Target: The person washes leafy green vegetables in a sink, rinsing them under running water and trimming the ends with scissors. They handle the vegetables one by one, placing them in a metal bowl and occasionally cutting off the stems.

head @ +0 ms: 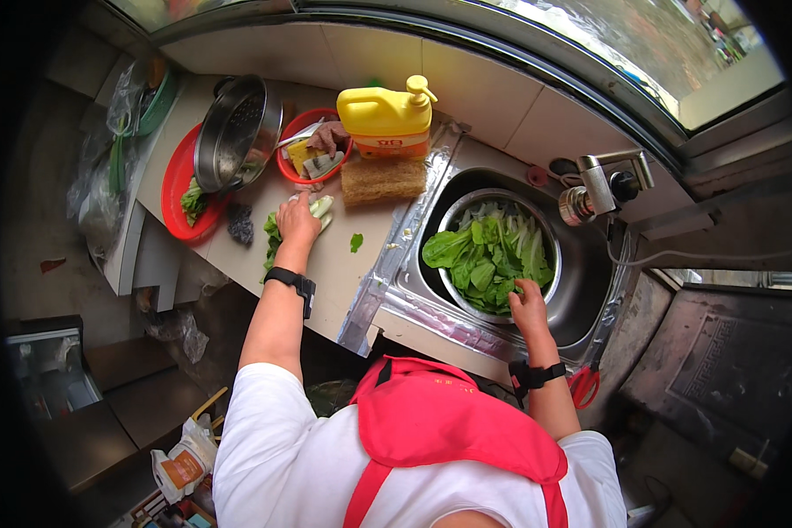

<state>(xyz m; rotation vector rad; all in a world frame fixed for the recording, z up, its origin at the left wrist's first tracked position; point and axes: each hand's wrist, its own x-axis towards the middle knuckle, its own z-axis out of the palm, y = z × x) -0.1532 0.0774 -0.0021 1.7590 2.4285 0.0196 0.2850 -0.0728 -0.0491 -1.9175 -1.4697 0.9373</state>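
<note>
My left hand (298, 223) is closed around a small bunch of leafy greens (272, 241) on the counter, its pale stalks (321, 208) showing past my fingers. My fingertips are partly hidden from above. At the front right rim of a round steel basin (558, 264), my right hand (529, 305) hovers with bent fingers and thumb apart; nothing shows in it. Loose green leaves (488, 257) fill the basin, some hanging over its left rim. That basin sits inside a stainless-steel sink (591, 290). One torn leaf piece (356, 242) lies on the counter between my hands.
A steel steamer pot with holes (237, 132) leans on a red plastic tray (178, 191). Nearby are a red bowl of cloths and sponge (311, 146), a yellow pump jug (384, 122), a loofah-like block (384, 183) and a steel-wool scourer (241, 224). A faucet (597, 188) overhangs the sink's right; red-handled scissors (585, 386) hang at front.
</note>
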